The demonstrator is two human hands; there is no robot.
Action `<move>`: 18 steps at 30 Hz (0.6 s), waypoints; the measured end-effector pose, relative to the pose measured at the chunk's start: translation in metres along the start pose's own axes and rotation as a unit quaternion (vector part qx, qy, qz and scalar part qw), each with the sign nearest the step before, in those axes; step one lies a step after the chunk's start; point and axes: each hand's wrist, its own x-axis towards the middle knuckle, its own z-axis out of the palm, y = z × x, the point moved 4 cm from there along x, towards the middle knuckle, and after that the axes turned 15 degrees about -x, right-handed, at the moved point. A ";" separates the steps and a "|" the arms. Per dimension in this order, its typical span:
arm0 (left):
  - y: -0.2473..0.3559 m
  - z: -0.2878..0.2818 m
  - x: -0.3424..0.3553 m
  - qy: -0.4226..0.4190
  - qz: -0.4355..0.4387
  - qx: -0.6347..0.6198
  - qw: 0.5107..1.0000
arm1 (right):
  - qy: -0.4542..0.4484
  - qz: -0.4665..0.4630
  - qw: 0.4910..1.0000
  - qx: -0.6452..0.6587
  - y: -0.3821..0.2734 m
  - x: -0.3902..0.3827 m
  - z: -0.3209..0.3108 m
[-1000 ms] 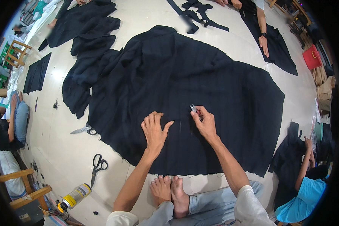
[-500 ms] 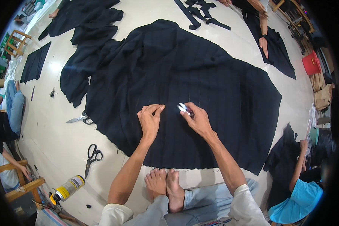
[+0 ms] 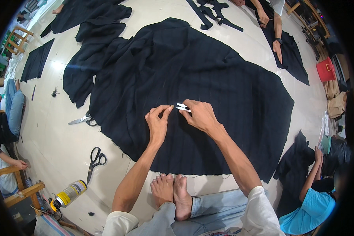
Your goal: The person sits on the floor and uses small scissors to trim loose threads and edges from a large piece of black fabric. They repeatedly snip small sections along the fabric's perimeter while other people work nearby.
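Observation:
A large sheet of black cloth (image 3: 228, 94) lies spread on the floor in front of my feet, with a scalloped far edge and soft folds on its left. Over its middle, my left hand (image 3: 158, 120) pinches thumb and forefinger together; whatever is between the tips is too small to make out. My right hand (image 3: 201, 115) holds small silver thread snips (image 3: 182, 107), their two blades apart and pointing left, close to the left fingertips. Most of the snips' body is hidden in my palm.
Large black-handled scissors (image 3: 93, 163) and a yellow-labelled spray can (image 3: 70, 193) lie on the floor at left. Another pair of scissors (image 3: 78, 119) touches the cloth's left edge. Co-workers handle black pieces at the upper right and lower right. A red bucket (image 3: 325, 70) stands far right.
My right hand has moved left and slightly up, bringing the snips close to my left fingertips; the blades now point left. My left hand has risen a little. At upper right, a co-worker's second hand has come into view.

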 end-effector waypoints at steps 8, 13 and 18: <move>0.002 0.000 -0.001 0.008 0.009 -0.026 1.000 | -0.013 -0.008 1.000 -0.021 0.000 0.010 0.018; 0.002 -0.020 -0.024 -0.014 -0.064 -0.225 0.972 | 0.058 0.116 0.985 0.115 -0.003 -0.048 0.012; 0.028 -0.060 -0.108 -0.018 0.021 -0.206 0.978 | 0.044 0.171 0.951 0.253 -0.026 -0.150 0.039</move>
